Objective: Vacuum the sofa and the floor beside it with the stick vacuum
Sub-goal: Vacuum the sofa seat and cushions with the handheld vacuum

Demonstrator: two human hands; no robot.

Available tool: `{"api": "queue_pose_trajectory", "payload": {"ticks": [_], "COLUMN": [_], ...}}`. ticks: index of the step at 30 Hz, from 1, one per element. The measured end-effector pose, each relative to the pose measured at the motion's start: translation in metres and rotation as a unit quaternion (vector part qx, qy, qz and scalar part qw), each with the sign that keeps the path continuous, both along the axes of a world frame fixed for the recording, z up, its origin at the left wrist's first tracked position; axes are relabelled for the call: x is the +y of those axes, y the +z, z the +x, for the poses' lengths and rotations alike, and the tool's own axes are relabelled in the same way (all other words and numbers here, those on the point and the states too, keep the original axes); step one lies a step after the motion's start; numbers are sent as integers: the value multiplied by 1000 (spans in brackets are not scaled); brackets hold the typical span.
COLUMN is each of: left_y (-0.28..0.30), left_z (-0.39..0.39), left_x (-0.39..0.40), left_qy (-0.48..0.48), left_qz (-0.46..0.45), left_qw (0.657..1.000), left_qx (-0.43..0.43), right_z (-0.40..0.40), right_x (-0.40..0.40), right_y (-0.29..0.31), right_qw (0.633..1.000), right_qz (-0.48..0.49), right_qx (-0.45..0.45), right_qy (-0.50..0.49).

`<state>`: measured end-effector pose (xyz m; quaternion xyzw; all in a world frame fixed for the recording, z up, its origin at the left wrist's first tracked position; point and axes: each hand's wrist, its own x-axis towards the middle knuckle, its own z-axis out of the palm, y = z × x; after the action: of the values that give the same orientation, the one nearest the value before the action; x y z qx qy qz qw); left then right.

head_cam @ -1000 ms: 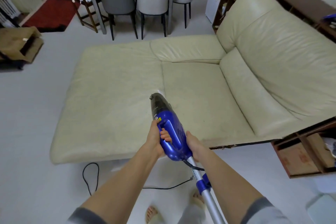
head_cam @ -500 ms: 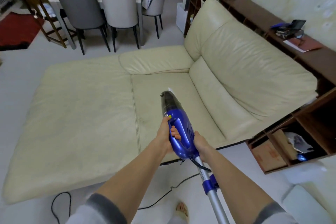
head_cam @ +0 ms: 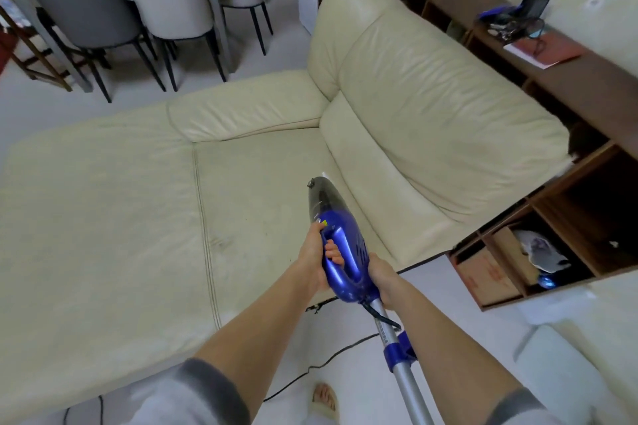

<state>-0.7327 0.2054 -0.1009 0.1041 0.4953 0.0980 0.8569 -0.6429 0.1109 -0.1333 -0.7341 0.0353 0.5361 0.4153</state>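
The blue stick vacuum (head_cam: 340,238) points forward over the cream leather sofa (head_cam: 138,200), its dark nozzle end above the right seat cushion near the backrest. My left hand (head_cam: 316,257) grips the vacuum's loop handle, fingers showing through the opening. My right hand (head_cam: 383,278) holds the rear of the blue body where the silver tube (head_cam: 404,373) runs back toward me. A black power cord (head_cam: 331,359) trails across the pale floor (head_cam: 362,386) below the sofa's front edge. The nozzle's tip is hidden behind the body.
Grey and white dining chairs (head_cam: 117,7) and a table stand behind the sofa. A brown open shelf unit (head_cam: 552,245) with boxes and clutter sits right of the sofa. My sandalled foot (head_cam: 322,397) is on the floor by the cord.
The vacuum and both hands have shifted right along the seat toward the backrest, and my view has turned right and come closer. The grip is the same.
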Motion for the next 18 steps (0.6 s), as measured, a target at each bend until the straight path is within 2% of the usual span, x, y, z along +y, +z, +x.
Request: {"api": "queue_pose_trajectory", "payload": {"ticks": [9, 18], "left_y": [-7, 0], "left_z": [11, -26], "left_x": [-14, -24], "left_qy": [-7, 17], "left_qz": [-20, -13], "left_qw": [1000, 1000], "left_qx": [9, 4], "right_z": [15, -22], "right_x": [-14, -24], "right_y": [-11, 12], "right_qw": [997, 996], "right_qz": [-43, -22], "right_qx": [56, 80], "right_qy": [13, 42]}}
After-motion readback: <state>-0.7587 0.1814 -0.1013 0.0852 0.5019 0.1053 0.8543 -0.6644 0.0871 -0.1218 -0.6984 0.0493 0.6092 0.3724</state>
